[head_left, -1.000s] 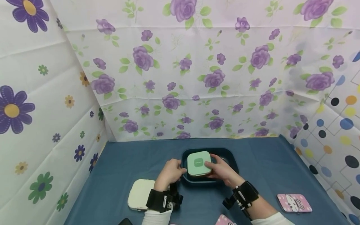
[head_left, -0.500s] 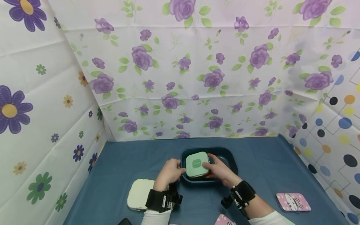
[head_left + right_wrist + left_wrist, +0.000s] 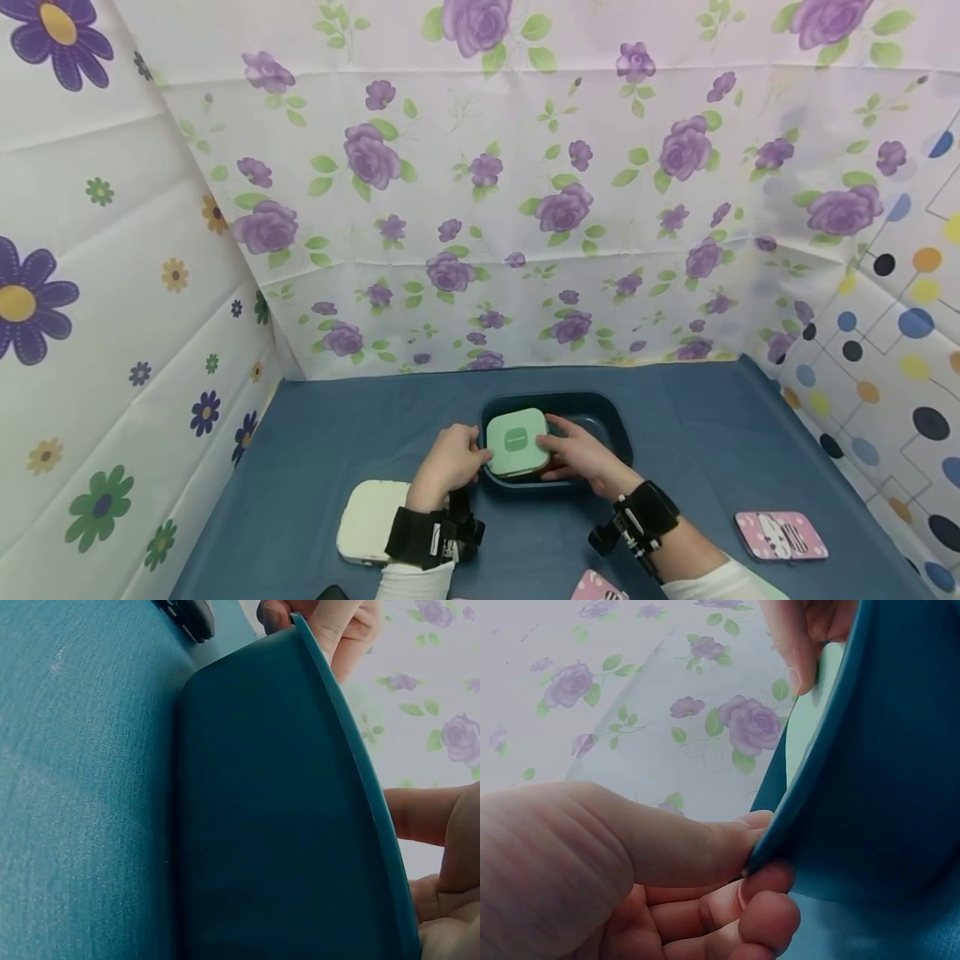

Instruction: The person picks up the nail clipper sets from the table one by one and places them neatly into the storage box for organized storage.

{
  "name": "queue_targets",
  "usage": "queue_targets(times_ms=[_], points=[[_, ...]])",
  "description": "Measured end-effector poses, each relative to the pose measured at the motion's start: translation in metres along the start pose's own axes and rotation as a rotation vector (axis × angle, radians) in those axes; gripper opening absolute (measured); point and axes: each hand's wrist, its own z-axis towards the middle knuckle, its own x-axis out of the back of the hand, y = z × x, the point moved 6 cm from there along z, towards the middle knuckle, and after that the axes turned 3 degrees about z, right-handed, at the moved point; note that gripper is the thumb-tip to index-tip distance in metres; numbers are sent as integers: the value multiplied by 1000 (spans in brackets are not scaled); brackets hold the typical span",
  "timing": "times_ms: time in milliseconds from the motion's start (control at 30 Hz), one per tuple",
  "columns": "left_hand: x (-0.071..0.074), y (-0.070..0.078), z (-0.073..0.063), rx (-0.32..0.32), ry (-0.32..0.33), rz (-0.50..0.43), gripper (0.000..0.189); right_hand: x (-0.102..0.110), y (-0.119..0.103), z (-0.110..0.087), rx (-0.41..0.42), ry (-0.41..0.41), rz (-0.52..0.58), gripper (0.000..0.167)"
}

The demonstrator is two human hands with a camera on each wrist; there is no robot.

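In the head view, a dark teal plastic basin [image 3: 611, 433] stands on the blue-covered table. A mint-green square case [image 3: 517, 442] with rounded corners sits tilted inside its left part. My right hand [image 3: 588, 458] reaches over the basin and grips the case's right side, thumb on its lid edge. The left hand [image 3: 450, 457] pinches the basin's left rim; the left wrist view shows the thumb [image 3: 705, 851] above the rim and fingers beneath. In the right wrist view, the basin wall [image 3: 277, 795] hides the case and part of the right hand [image 3: 450, 877].
A cream rounded case [image 3: 367, 521] lies beside the left forearm. Pink patterned tins lie at the right [image 3: 780, 535] and at the front edge [image 3: 596, 587]. A dark object [image 3: 332, 592] is cut off at the bottom. Printed cloth [image 3: 480, 208] walls the table's back and sides.
The right hand has moved slightly left and lower with the green case, which sits nearer the basin's left wall. The left hand stays on the rim.
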Motion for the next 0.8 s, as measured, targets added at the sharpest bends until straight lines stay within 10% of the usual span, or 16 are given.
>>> queue_targets(times_ms=[267, 800], points=[[1, 1, 0, -7, 13, 8, 11, 0, 1, 0, 9, 18, -34, 69], [-1, 4, -4, -28, 5, -28, 9, 0, -1, -5, 34, 74, -163, 63]])
